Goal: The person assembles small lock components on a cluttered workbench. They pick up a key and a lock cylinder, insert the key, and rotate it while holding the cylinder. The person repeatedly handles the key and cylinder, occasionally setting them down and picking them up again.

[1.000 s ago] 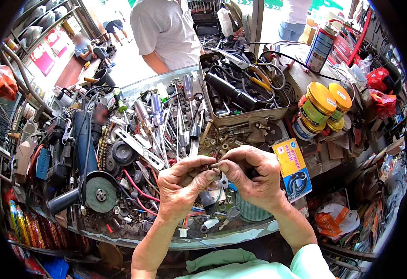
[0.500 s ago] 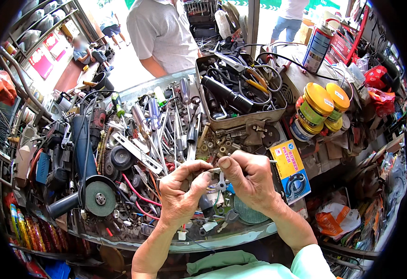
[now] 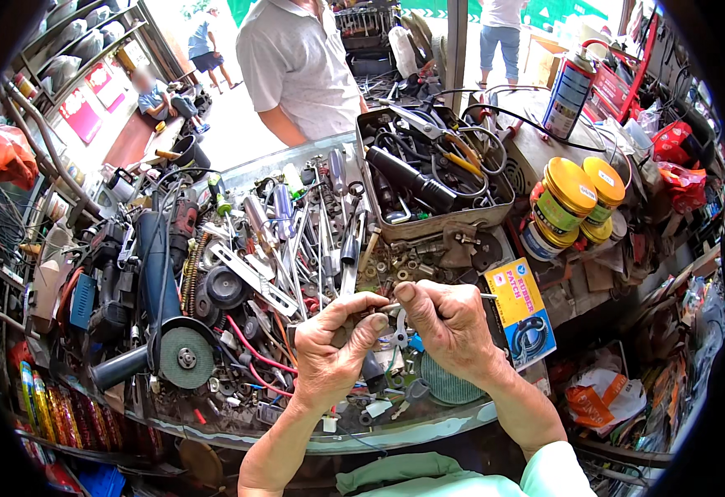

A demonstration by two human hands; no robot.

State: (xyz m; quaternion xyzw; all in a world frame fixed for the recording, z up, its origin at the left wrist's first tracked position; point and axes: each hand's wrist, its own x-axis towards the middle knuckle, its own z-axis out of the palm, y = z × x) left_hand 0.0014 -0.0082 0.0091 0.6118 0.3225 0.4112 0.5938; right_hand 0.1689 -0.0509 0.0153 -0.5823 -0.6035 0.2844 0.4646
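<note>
1. Left hand [image 3: 331, 346]: thumb and forefinger brought nearly together; whatever is pinched there can't be made out.
2. Right hand [image 3: 453, 327]: closed, thumb pressed to curled fingers, around a thin rod [image 3: 488, 296] whose end sticks out on the box side.
3. Small pale piece [image 3: 390, 306] seen between the two sets of fingertips, above the cluttered bench [image 3: 428, 434]; whether it is the rod's other end can't be told.
4. Judged best practice: wrists held steady, piece gripped close to its tip, both ends kept in line, light pressure used. A slip would probably lose it among the loose parts below.
5. Just below the hands: green abrasive disc [image 3: 445, 383], partly covered by the right forearm. To the left, angle grinder [image 3: 157, 273] laid among wires and hand tools.
6. Beyond the hands: metal tray [image 3: 453, 218] filled with tools and cables. To the right, yellow-and-blue box [image 3: 521, 311]; farther off, yellow-lidded tubs [image 3: 569, 186].
7. Hidden or cut off: rod's middle covered by the right fist; left palm turned from view; head of the grey-shirted person [image 3: 303, 70] cropped by the top edge; shelf items blurred at the rim.
</note>
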